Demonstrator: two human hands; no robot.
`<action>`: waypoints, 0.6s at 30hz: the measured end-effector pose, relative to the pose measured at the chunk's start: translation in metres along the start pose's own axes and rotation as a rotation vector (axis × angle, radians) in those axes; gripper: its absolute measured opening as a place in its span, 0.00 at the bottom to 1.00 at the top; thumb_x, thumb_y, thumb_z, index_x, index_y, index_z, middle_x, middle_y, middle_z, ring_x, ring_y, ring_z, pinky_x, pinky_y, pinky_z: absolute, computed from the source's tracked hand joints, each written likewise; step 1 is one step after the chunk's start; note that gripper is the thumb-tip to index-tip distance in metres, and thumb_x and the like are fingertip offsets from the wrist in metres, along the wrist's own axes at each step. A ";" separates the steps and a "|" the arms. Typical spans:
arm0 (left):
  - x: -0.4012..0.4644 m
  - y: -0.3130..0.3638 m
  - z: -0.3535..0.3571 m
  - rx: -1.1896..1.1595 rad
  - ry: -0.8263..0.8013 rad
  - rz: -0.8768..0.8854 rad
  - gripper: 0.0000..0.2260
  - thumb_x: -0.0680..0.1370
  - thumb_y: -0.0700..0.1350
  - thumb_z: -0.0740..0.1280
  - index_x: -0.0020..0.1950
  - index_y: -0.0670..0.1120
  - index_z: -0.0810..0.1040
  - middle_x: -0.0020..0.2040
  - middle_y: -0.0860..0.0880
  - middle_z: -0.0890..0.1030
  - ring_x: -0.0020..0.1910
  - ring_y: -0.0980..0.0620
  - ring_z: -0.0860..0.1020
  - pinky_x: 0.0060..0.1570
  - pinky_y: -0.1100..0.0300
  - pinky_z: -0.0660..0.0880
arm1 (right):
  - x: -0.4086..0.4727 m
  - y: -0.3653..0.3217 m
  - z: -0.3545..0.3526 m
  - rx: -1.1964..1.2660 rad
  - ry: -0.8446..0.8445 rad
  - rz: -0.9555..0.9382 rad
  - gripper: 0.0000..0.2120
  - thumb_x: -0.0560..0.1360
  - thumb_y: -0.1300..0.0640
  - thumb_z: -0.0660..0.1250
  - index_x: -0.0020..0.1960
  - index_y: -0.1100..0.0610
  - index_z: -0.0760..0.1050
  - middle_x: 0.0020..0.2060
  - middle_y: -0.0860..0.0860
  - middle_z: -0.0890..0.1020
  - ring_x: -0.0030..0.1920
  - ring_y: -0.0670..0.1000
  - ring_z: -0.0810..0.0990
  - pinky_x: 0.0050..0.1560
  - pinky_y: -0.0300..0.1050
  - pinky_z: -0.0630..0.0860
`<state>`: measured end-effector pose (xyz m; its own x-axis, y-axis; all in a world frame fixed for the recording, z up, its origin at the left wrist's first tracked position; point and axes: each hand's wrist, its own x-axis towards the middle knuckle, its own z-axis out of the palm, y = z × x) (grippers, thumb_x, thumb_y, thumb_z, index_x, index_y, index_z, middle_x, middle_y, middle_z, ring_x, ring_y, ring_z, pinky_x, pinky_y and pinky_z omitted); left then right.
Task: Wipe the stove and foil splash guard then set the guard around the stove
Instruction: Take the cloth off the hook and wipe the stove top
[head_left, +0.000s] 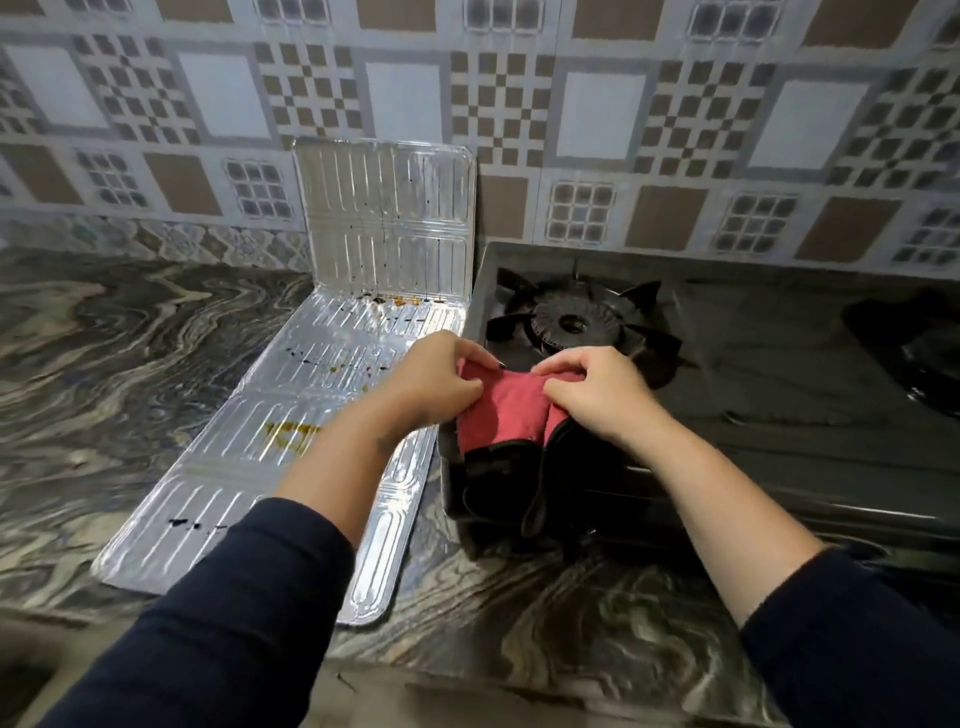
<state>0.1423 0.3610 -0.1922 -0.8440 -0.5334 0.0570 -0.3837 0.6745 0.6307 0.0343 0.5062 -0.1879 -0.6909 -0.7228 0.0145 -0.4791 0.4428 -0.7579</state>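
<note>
We see a foil splash guard (311, 395) just left of a black gas stove (779, 364), on a dark marbled countertop (130, 353). The guard is a long strip of ribbed, shiny panels. Its long axis runs from the counter's near edge, at lower left, away toward the wall. Most panels lie flat on the counter; the farthest panel is folded up and stands against the patterned tile wall (597, 104). Dark specks and yellowish-brown stains show on the foil, some near the fold and some on the flat middle panels. The guard's right edge lies just beside the stove's left side; we cannot tell whether the two touch.

On the stove, a round burner (574, 319) sits inside a dark pan support near the left end. A second burner at the far right is blurred and partly cut off.

Over the stove's front left corner, both hands hold a red cloth (511, 410) with a dark edge. The left hand (436, 379) pinches the cloth's left part between curled fingers and thumb. The right hand (597, 389) grips the right part the same way. The cloth hangs down between them over the stove's front. Both forearms reach in from dark blue sleeves (249, 597).
</note>
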 end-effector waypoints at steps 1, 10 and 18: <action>-0.004 -0.003 0.002 0.039 0.000 0.023 0.16 0.73 0.36 0.64 0.55 0.50 0.84 0.49 0.47 0.78 0.41 0.53 0.74 0.43 0.68 0.70 | -0.006 0.001 0.005 -0.141 0.014 -0.033 0.11 0.70 0.58 0.65 0.48 0.49 0.84 0.46 0.49 0.82 0.49 0.49 0.79 0.51 0.42 0.73; -0.024 -0.036 0.008 0.079 0.030 0.120 0.18 0.81 0.38 0.57 0.71 0.44 0.69 0.67 0.45 0.76 0.65 0.47 0.74 0.63 0.63 0.65 | -0.021 -0.013 0.047 -0.659 -0.153 -0.487 0.21 0.81 0.49 0.54 0.72 0.54 0.67 0.73 0.50 0.67 0.73 0.49 0.64 0.72 0.48 0.58; -0.023 -0.044 0.008 0.295 -0.033 0.244 0.20 0.81 0.44 0.56 0.73 0.47 0.64 0.71 0.48 0.72 0.68 0.46 0.71 0.68 0.47 0.65 | -0.028 -0.014 0.072 -0.765 -0.054 -0.240 0.27 0.81 0.44 0.44 0.78 0.54 0.51 0.78 0.49 0.52 0.77 0.48 0.50 0.75 0.51 0.48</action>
<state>0.1760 0.3472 -0.2274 -0.9335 -0.3258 0.1498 -0.2576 0.8999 0.3519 0.0993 0.4823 -0.2243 -0.5046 -0.8602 0.0739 -0.8627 0.4992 -0.0803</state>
